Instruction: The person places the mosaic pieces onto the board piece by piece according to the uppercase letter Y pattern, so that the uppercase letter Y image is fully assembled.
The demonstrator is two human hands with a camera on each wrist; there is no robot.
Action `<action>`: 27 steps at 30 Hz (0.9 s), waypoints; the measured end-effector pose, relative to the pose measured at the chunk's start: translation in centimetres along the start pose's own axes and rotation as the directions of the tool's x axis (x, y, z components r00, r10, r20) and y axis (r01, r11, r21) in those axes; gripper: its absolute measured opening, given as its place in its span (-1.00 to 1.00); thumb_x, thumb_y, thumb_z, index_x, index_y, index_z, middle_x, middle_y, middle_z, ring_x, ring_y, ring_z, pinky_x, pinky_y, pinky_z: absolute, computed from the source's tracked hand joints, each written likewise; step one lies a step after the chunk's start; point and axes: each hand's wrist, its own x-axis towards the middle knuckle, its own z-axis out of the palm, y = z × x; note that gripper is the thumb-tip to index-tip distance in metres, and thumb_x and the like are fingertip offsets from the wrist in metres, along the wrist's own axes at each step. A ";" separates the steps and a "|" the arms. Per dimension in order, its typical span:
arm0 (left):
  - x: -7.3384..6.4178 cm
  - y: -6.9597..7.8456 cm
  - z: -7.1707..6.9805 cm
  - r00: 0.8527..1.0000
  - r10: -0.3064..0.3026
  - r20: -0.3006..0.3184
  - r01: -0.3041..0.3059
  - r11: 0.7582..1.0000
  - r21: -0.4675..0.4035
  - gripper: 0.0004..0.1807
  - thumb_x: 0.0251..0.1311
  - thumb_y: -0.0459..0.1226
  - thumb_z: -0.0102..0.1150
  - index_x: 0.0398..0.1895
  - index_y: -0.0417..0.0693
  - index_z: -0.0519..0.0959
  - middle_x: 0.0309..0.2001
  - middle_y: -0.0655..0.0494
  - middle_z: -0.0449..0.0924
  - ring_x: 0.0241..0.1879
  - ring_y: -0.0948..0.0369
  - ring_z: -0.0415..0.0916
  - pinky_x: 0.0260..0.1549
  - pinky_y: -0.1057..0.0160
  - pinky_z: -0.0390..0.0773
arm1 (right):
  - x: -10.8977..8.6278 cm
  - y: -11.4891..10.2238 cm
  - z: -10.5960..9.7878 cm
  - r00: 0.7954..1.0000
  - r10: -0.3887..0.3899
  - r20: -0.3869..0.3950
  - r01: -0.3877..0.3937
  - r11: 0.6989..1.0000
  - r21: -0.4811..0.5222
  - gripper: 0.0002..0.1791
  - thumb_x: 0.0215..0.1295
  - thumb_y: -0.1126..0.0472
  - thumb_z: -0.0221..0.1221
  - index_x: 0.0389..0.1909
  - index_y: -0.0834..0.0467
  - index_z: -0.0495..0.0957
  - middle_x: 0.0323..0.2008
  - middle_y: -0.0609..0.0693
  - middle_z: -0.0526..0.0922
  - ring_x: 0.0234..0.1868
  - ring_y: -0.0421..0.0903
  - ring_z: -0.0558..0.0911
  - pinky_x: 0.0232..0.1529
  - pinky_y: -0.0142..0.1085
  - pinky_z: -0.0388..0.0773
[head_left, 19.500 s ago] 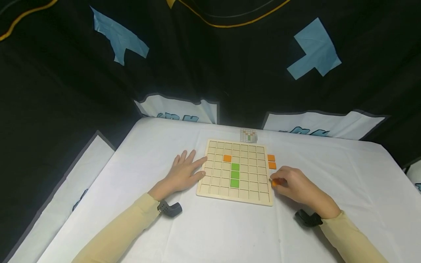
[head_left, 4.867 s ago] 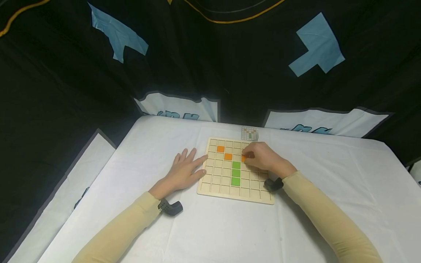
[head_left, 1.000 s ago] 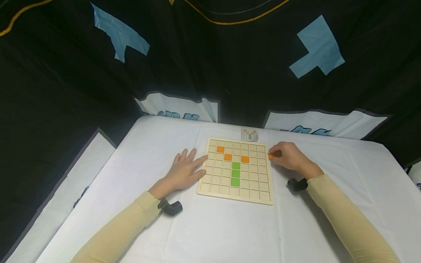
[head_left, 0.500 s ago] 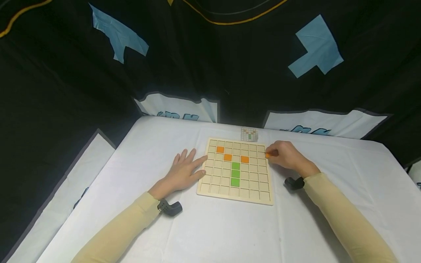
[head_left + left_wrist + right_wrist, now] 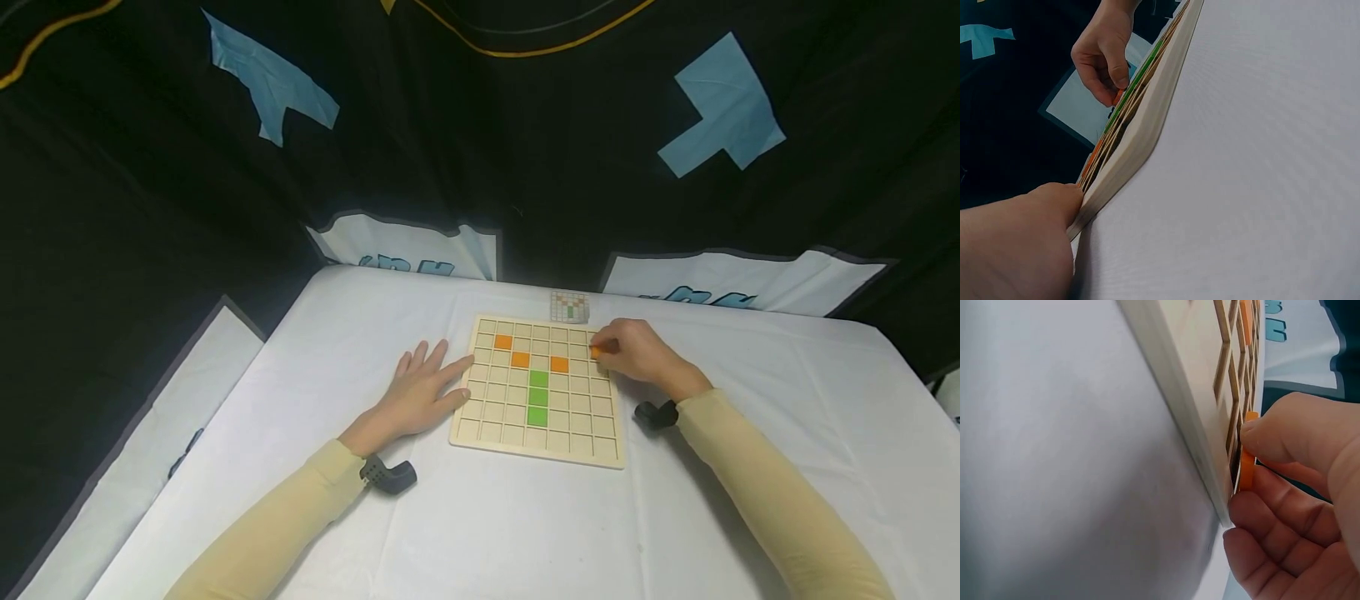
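A square wooden grid board [image 5: 495,435] lies on the white table. Three green tiles [image 5: 538,397] form a column in its cells. Above them sit three orange tiles: one upper left [image 5: 503,342], one diagonally below it [image 5: 521,359], and one farther right [image 5: 559,364]. My right hand [image 5: 641,360] pinches another orange tile [image 5: 1247,453] between thumb and fingers, at the board's upper right edge. My left hand [image 5: 416,398] lies spread, with forefinger and thumb touching the board's left edge; its thumb [image 5: 1063,200] shows in the left wrist view.
Behind the board stands a small card [image 5: 569,307] printed with a grid and coloured squares. A black curtain [image 5: 480,167] with blue patches hangs behind the white table [image 5: 480,533]. Each wrist wears a dark device, such as the left one [image 5: 390,477].
Since the oldest frame, two more orange tiles have come onto the board, and the loose ones at its right are gone. Over the last second my right hand moved left, carrying a tile over the edge.
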 end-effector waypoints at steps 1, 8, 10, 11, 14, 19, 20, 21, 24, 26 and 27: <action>0.0 0.0 0.0 1.000 -0.001 0.000 0.001 1.000 0.001 -0.35 0.48 0.05 -0.05 0.57 0.13 0.26 0.62 -0.34 -0.09 0.61 -0.38 -0.32 0.51 -0.43 -0.25 | 0.1 0.0 0.1 1.000 -0.004 -0.001 0.004 1.000 0.000 -0.65 0.19 0.37 0.30 0.03 0.30 0.71 -0.03 0.18 0.74 -0.09 0.02 0.62 0.14 0.00 0.64; -0.1 0.1 0.0 1.000 0.000 -0.007 0.000 1.000 -0.004 -0.36 0.48 0.05 -0.05 0.57 0.13 0.27 0.62 -0.34 -0.08 0.61 -0.38 -0.31 0.51 -0.43 -0.25 | 0.7 -0.9 0.5 0.999 -0.052 -0.012 0.052 0.999 -0.009 -0.69 0.20 0.39 0.29 -0.02 0.27 0.74 -0.09 0.15 0.75 -0.14 0.00 0.61 0.09 -0.03 0.65; -0.1 0.0 0.1 1.000 0.000 -0.006 0.000 1.000 -0.008 -0.36 0.48 0.04 -0.05 0.57 0.13 0.27 0.62 -0.34 -0.08 0.61 -0.38 -0.31 0.51 -0.44 -0.25 | 0.8 -1.1 0.6 0.998 -0.060 -0.009 0.060 0.998 -0.007 -0.70 0.21 0.38 0.29 -0.02 0.27 0.74 -0.08 0.16 0.75 -0.14 0.01 0.60 0.08 -0.03 0.64; -0.1 0.0 0.1 1.000 0.000 -0.006 0.000 1.000 -0.004 -0.36 0.48 0.05 -0.05 0.57 0.13 0.26 0.62 -0.34 -0.08 0.60 -0.38 -0.31 0.51 -0.43 -0.25 | 0.9 -1.2 0.7 0.998 -0.064 -0.007 0.064 0.998 -0.007 -0.70 0.21 0.38 0.29 -0.02 0.27 0.74 -0.08 0.16 0.75 -0.13 0.01 0.60 0.09 -0.03 0.64; 0.0 0.0 0.2 1.000 -0.001 -0.004 0.001 1.000 0.003 -0.35 0.48 0.05 -0.04 0.57 0.13 0.26 0.62 -0.34 -0.07 0.60 -0.39 -0.31 0.51 -0.43 -0.25 | 1.1 -1.5 0.9 0.998 -0.068 0.001 0.068 0.998 -0.006 -0.67 0.19 0.39 0.28 -0.01 0.27 0.74 -0.06 0.15 0.76 -0.10 0.02 0.59 0.13 -0.02 0.62; 0.0 0.0 0.2 1.000 -0.002 -0.001 0.002 1.000 0.008 -0.35 0.48 0.05 -0.04 0.58 0.13 0.25 0.62 -0.34 -0.08 0.60 -0.39 -0.31 0.52 -0.42 -0.26 | 1.4 -1.7 1.2 0.997 -0.083 0.006 0.083 0.996 -0.016 -0.67 0.16 0.40 0.27 -0.02 0.25 0.74 -0.05 0.14 0.76 -0.07 0.02 0.59 0.17 -0.01 0.60; 0.1 0.1 0.2 1.000 -0.001 0.000 0.001 1.000 0.007 -0.35 0.48 0.05 -0.04 0.58 0.13 0.25 0.62 -0.34 -0.08 0.60 -0.39 -0.31 0.52 -0.42 -0.26 | 1.4 -1.7 1.2 0.996 -0.087 0.007 0.087 0.996 -0.019 -0.67 0.16 0.40 0.28 -0.03 0.25 0.75 -0.05 0.14 0.76 -0.07 0.02 0.59 0.18 -0.01 0.60; 0.1 0.1 0.2 1.000 -0.002 0.001 0.002 1.000 0.007 -0.35 0.48 0.05 -0.04 0.58 0.13 0.25 0.62 -0.34 -0.08 0.60 -0.39 -0.31 0.52 -0.42 -0.26 | 1.4 -1.8 1.2 0.996 -0.087 0.009 0.087 0.996 -0.020 -0.67 0.16 0.40 0.28 -0.03 0.25 0.75 -0.04 0.14 0.75 -0.06 0.02 0.60 0.18 -0.01 0.60; 0.1 0.1 0.2 1.000 0.001 0.002 -0.001 1.000 0.007 -0.35 0.48 0.05 -0.04 0.58 0.12 0.25 0.62 -0.34 -0.08 0.60 -0.39 -0.31 0.52 -0.42 -0.26 | 1.5 -1.8 1.2 0.996 -0.089 0.014 0.090 0.996 -0.022 -0.67 0.17 0.40 0.27 -0.02 0.25 0.74 -0.01 0.15 0.75 -0.03 0.03 0.60 0.19 0.00 0.60; 0.1 0.1 0.1 1.000 0.001 0.001 -0.001 1.000 0.008 -0.35 0.48 0.05 -0.05 0.58 0.12 0.25 0.62 -0.34 -0.08 0.60 -0.39 -0.31 0.52 -0.42 -0.26 | 1.6 -1.8 1.2 0.996 -0.089 0.016 0.090 0.996 -0.022 -0.66 0.18 0.40 0.26 -0.01 0.25 0.74 0.00 0.16 0.75 -0.02 0.04 0.61 0.19 0.01 0.59; 0.0 0.1 0.1 1.000 0.001 0.001 -0.001 1.000 0.007 -0.35 0.49 0.05 -0.04 0.58 0.12 0.25 0.62 -0.34 -0.08 0.60 -0.39 -0.31 0.52 -0.42 -0.26 | 1.6 -1.8 1.2 0.996 -0.088 0.018 0.088 0.996 -0.023 -0.67 0.18 0.40 0.26 -0.01 0.25 0.74 0.01 0.17 0.74 -0.01 0.04 0.61 0.20 0.01 0.59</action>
